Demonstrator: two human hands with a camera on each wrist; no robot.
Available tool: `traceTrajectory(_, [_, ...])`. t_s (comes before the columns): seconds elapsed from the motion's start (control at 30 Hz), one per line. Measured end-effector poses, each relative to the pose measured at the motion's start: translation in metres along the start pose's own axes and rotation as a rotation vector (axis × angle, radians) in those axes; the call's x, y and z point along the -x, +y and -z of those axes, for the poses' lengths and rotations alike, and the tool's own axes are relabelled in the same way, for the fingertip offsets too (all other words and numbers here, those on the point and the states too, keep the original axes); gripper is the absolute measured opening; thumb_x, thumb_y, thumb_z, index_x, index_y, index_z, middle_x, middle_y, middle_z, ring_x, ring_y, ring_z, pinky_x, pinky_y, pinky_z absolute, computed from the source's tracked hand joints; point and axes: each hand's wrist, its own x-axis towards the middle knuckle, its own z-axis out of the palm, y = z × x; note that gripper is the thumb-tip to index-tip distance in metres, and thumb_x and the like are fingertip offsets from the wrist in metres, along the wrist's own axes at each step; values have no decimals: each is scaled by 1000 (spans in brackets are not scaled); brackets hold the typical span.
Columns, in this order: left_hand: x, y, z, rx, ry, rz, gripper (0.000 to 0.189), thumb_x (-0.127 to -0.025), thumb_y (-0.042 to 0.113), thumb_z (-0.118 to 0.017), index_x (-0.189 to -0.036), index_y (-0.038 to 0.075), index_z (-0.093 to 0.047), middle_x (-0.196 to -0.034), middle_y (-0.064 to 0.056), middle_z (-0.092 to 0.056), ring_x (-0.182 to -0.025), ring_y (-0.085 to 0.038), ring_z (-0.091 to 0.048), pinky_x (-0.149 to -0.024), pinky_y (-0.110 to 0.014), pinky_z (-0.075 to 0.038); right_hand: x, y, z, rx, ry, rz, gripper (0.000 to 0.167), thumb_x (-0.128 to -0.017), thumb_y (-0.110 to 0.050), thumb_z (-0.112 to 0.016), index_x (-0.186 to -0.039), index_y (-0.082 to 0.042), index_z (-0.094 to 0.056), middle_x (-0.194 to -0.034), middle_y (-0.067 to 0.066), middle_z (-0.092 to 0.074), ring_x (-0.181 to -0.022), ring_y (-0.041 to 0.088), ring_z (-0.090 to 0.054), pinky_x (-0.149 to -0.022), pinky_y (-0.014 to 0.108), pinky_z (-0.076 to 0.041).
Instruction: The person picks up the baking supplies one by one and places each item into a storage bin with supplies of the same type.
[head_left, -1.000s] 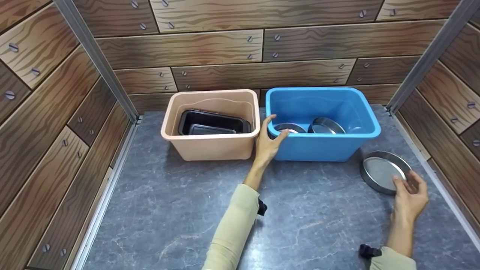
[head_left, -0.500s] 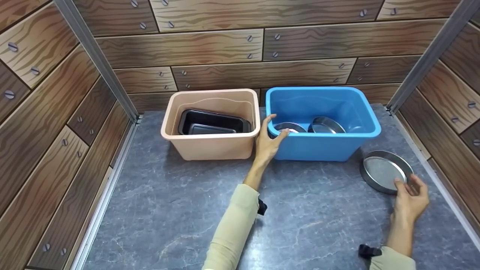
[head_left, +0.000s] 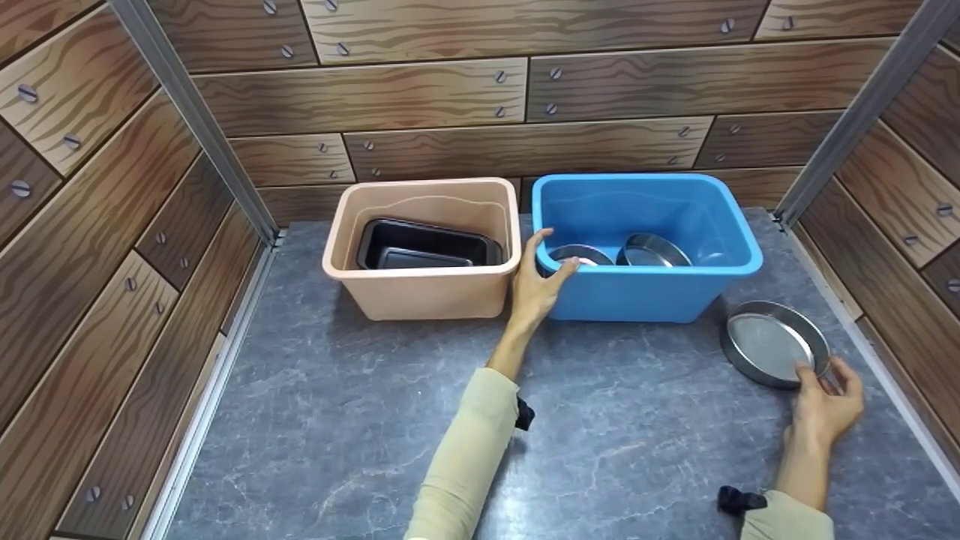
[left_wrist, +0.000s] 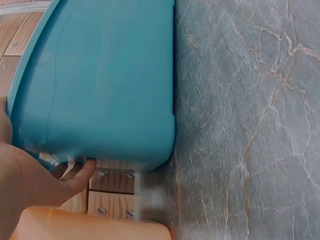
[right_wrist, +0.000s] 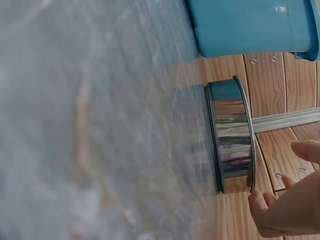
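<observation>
A round metal cake pan [head_left: 772, 341] lies on the grey marbled surface, right of the blue bin [head_left: 622, 292]. My right hand [head_left: 829, 405] is at the pan's near right edge. In the right wrist view its fingertips [right_wrist: 256, 202] are at the rim of the cake pan [right_wrist: 232, 135], while the thumb stands apart from it. My left hand [head_left: 536, 289] grips the near left corner of the blue bin's rim, thumb at the front and fingers along the left side. Inside that bin are two round pans [head_left: 652, 251], partly hidden by its front wall.
Left of the blue bin stands a peach bin [head_left: 427, 296] with a black loaf pan [head_left: 431, 244] lying in it. Wood-patterned walls [head_left: 420, 97] with metal corner posts enclose the surface at the back and both sides. A metal strip [head_left: 892, 386] edges the right side.
My right hand has shifted slightly right and toward me along the cake pan's edge. The pan appears almost unmoved. My left hand stays on the blue bin's rim.
</observation>
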Motion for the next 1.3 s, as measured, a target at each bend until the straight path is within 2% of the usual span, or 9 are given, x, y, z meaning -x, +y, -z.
traceTrajectory(0.27, [0,-1,0,3,4,-2,66,-88,42,-81,-147,35,-53,-156,7,-50,-141,-14,-46,-117,-38,-37,-6,5,-1,54,-66,-85,41,-90,9,-70,-116,-21,-63,-119,-7,-48,-105,6,-49,-77,6,-48])
traceTrajectory(0.33, [0,0,0,-2,4,-1,66,-88,43,-81,-147,36,-53,-156,8,-50,-142,-13,-46,-117,-38,-36,-7,7,-3,85,-83,-98,44,-91,7,-69,-125,-19,-60,-122,-8,-48,-115,7,-50,-84,7,-47])
traceTrajectory(0.4, [0,0,0,-5,2,-4,66,-88,44,-81,-148,35,-53,-157,8,-49,-142,-13,-45,-117,-38,-36,-8,9,-4,146,-99,-104,53,-92,4,-69,-140,-15,-56,-134,-7,-48,-127,10,-48,-92,8,-44])
traceTrajectory(0.5, [0,0,0,-3,-1,-8,67,-89,44,-81,-149,35,-53,-157,8,-49,-143,-14,-44,-118,-39,-35,-10,10,-5,239,-128,-117,69,-95,-2,-67,-158,-10,-41,-156,5,-42,-142,14,-39,-104,8,-36])
traceTrajectory(0.57, [0,0,0,0,-3,-9,67,-89,45,-81,-149,35,-52,-157,8,-49,-143,-15,-45,-118,-39,-36,-10,11,-6,298,-150,-123,75,-97,-6,-66,-163,-9,-32,-166,10,-33,-147,13,-34,-110,10,-32])
traceTrajectory(0.73, [0,1,1,6,-3,-2,67,-88,47,-81,-148,36,-52,-157,7,-49,-142,-17,-47,-117,-41,-37,-10,10,-5,362,-185,-125,79,-99,-13,-65,-166,-10,-22,-171,11,-22,-152,11,-27,-116,13,-26])
traceTrajectory(0.83, [1,0,1,11,-2,-2,67,-88,46,-81,-148,36,-53,-157,7,-49,-143,-16,-45,-118,-40,-36,-9,10,-5,360,-188,-123,80,-99,-12,-64,-166,-10,-20,-171,11,-20,-153,12,-24,-117,14,-24])
traceTrajectory(1.0, [1,0,0,18,0,-10,67,-88,45,-81,-148,35,-53,-157,6,-49,-143,-15,-44,-118,-39,-35,-7,10,-5,358,-182,-104,80,-98,-9,-63,-166,-9,-20,-170,13,-20,-154,13,-23,-117,14,-24])
traceTrajectory(1.3, [0,0,0,12,-1,-8,66,-88,43,-81,-148,34,-53,-157,6,-49,-142,-14,-45,-117,-37,-35,-2,2,-2,385,-173,-101,83,-97,-13,-68,-166,-13,-22,-172,8,-15,-156,11,-16,-120,16,-18])
